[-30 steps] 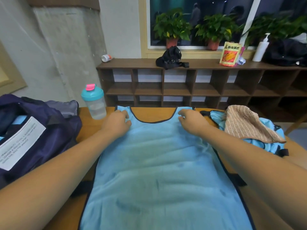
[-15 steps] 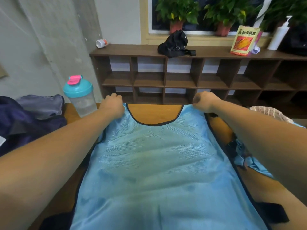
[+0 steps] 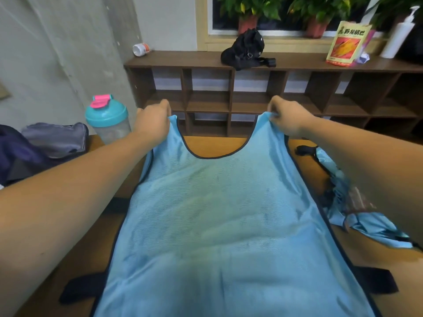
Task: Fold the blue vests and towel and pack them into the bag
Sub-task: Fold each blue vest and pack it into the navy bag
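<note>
Vest [image 3: 224,225], light blue mesh with dark trim, spread lengthwise over wooden table [image 3: 212,145], hem nearest and cut off by the lower edge. Black side straps [image 3: 80,287] sticking out from under it on both sides.

Further up on the right, second blue vest [image 3: 366,223] crumpled on the table, partly hidden behind the right forearm. On the left, dark navy bag [image 3: 16,156] at the table's left end, grey fabric [image 3: 55,138] lying on top of it.

Beyond the forearms, left hand [image 3: 153,120] curled round the vest's left shoulder strap. Right hand [image 3: 288,117] pinching the right strap, fingers bent over bunched cloth. Both straps held up off the table near its far edge, neckline sagging between them, bare wood showing through the opening.

Just beside the left hand, clear shaker bottle [image 3: 107,120] with teal lid and pink cap, upright.

Behind the table, brown cubby shelf [image 3: 251,62] against the wall. On its top, from left: small white bottle [image 3: 140,49] on its side, black pouch [image 3: 247,50], yellow packet [image 3: 345,44] standing, white pump bottle [image 3: 398,35]. Above these, potted plants [image 3: 249,10] at the window.
</note>
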`<state>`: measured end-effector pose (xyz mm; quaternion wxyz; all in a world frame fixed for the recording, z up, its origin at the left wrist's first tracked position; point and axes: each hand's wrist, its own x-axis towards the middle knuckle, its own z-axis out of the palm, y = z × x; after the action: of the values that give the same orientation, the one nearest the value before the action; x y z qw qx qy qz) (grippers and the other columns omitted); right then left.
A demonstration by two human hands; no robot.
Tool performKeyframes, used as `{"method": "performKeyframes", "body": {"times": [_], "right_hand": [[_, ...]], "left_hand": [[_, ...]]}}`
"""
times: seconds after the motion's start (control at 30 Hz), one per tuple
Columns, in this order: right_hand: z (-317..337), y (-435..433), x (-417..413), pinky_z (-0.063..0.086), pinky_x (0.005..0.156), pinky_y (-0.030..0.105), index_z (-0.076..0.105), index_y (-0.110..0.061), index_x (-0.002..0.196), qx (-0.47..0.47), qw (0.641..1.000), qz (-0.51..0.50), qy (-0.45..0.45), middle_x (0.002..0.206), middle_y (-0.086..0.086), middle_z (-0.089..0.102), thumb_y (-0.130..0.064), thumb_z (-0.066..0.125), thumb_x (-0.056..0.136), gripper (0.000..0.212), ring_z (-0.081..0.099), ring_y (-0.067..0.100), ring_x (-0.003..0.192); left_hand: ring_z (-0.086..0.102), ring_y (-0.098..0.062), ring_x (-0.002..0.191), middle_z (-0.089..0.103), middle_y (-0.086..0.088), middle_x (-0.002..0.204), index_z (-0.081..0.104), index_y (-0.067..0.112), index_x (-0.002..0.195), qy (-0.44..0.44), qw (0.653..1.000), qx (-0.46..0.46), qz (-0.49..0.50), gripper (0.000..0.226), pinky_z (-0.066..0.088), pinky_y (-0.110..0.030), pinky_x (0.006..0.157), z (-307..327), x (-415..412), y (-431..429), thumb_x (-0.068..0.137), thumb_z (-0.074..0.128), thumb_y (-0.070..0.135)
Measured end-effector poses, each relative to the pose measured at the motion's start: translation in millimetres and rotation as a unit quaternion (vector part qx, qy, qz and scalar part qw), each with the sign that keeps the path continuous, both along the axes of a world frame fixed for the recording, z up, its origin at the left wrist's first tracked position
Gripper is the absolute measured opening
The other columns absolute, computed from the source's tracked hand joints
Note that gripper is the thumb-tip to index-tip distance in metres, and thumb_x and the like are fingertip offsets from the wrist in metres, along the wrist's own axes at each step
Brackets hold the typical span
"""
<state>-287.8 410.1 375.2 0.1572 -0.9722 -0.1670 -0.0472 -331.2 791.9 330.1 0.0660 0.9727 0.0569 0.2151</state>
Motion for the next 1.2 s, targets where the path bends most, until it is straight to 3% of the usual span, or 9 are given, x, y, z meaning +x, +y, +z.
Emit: {"method": "performKeyframes", "body": {"times": [0.17, 0.27, 0.33, 0.53, 0.67, 0.87, 1.0, 1.1, 1.2], "right_hand": [[31.9, -6.9, -15.2, 0.047, 0.086, 0.035, 0.057, -0.02, 0.128, 0.033, 0.999, 0.021, -0.033, 0.119, 0.004, 0.064, -0.018, 0.07, 0.096, 0.034, 0.062, 0.025, 0.106], [52.1, -10.7, -37.6, 0.052, 0.069, 0.031, 0.062, -0.021, 0.125, 0.064, 0.997, 0.04, -0.028, 0.11, 0.001, 0.067, -0.017, 0.075, 0.093, 0.034, 0.066, 0.023, 0.095], [65.3, -13.8, -57.6, 0.056, 0.066, 0.034, 0.064, -0.021, 0.124, 0.066, 0.996, 0.052, -0.029, 0.104, 0.001, 0.07, -0.016, 0.077, 0.093, 0.034, 0.069, 0.021, 0.09], [96.7, -24.0, -130.7, 0.063, 0.082, 0.043, 0.068, -0.022, 0.123, 0.093, 0.992, 0.078, -0.026, 0.099, -0.003, 0.076, -0.014, 0.082, 0.091, 0.036, 0.073, 0.016, 0.091], [101.6, -31.3, -186.9, 0.061, 0.091, 0.043, 0.072, -0.026, 0.116, 0.093, 0.99, 0.101, -0.026, 0.095, -0.01, 0.078, -0.016, 0.084, 0.09, 0.03, 0.074, 0.011, 0.091], [90.3, -48.9, -278.5, 0.062, 0.09, 0.037, 0.075, -0.028, 0.106, 0.107, 0.986, 0.124, -0.01, 0.092, -0.011, 0.078, -0.018, 0.083, 0.092, 0.018, 0.073, 0.003, 0.089], [78.0, -65.5, -335.8, 0.064, 0.084, 0.039, 0.075, -0.033, 0.098, 0.094, 0.986, 0.137, -0.003, 0.093, -0.013, 0.078, -0.026, 0.08, 0.093, 0.01, 0.074, 0.003, 0.087], [67.5, -79.5, -368.2, 0.064, 0.076, 0.046, 0.074, -0.037, 0.095, 0.1, 0.984, 0.15, 0.005, 0.091, -0.01, 0.077, -0.032, 0.077, 0.095, 0.007, 0.075, 0.013, 0.084], [50.3, -88.9, -398.3, 0.06, 0.08, 0.042, 0.074, -0.029, 0.093, 0.144, 0.978, 0.15, 0.013, 0.09, -0.01, 0.076, -0.017, 0.077, 0.095, 0.013, 0.072, 0.013, 0.086]], "left_hand": [[0.063, -0.032, 0.101, 0.068, -0.006, 0.107, 0.06, 0.02, 0.107, -0.029, 0.999, -0.026, -0.037, 0.009, 0.053, -0.048, 0.093, 39.2, -17.8, -1.5, 0.1, 0.062, 0.014], [0.064, -0.027, 0.104, 0.069, -0.002, 0.11, 0.065, 0.022, 0.11, -0.023, 0.996, -0.051, -0.069, 0.011, 0.056, -0.046, 0.091, 64.7, -37.2, -4.1, 0.099, 0.067, 0.019], [0.065, -0.024, 0.101, 0.069, 0.0, 0.106, 0.068, 0.023, 0.112, -0.005, 0.994, -0.064, -0.092, 0.015, 0.055, -0.041, 0.09, 80.5, -55.2, -7.6, 0.097, 0.072, 0.021], [0.067, -0.006, 0.081, 0.075, 0.003, 0.089, 0.075, 0.021, 0.109, 0.022, 0.976, -0.157, -0.148, 0.026, 0.047, -0.019, 0.073, 132.7, -140.2, -23.0, 0.087, 0.088, 0.018], [0.067, -0.008, 0.077, 0.076, -0.005, 0.092, 0.077, 0.017, 0.108, 0.037, 0.956, -0.235, -0.171, 0.029, 0.055, -0.024, 0.081, 155.6, -209.2, -33.0, 0.082, 0.09, 0.014], [0.073, -0.012, 0.083, 0.079, -0.004, 0.089, 0.081, 0.021, 0.1, 0.069, 0.938, -0.284, -0.187, 0.021, 0.057, -0.032, 0.089, 141.9, -302.9, -37.3, 0.082, 0.09, 0.016], [0.065, -0.004, 0.074, 0.076, -0.004, 0.085, 0.081, 0.024, 0.091, 0.057, 0.943, -0.271, -0.186, 0.012, 0.053, -0.022, 0.077, 116.3, -354.7, -39.4, 0.083, 0.089, 0.021], [0.07, -0.011, 0.079, 0.077, 0.002, 0.082, 0.081, 0.025, 0.09, 0.035, 0.941, -0.277, -0.189, 0.007, 0.056, -0.034, 0.081, 101.7, -390.7, -37.4, 0.085, 0.086, 0.026], [0.072, -0.019, 0.085, 0.078, 0.005, 0.085, 0.081, 0.025, 0.092, 0.025, 0.938, -0.279, -0.205, 0.007, 0.06, -0.032, 0.078, 86.9, -422.5, -40.1, 0.087, 0.084, 0.028]]}}
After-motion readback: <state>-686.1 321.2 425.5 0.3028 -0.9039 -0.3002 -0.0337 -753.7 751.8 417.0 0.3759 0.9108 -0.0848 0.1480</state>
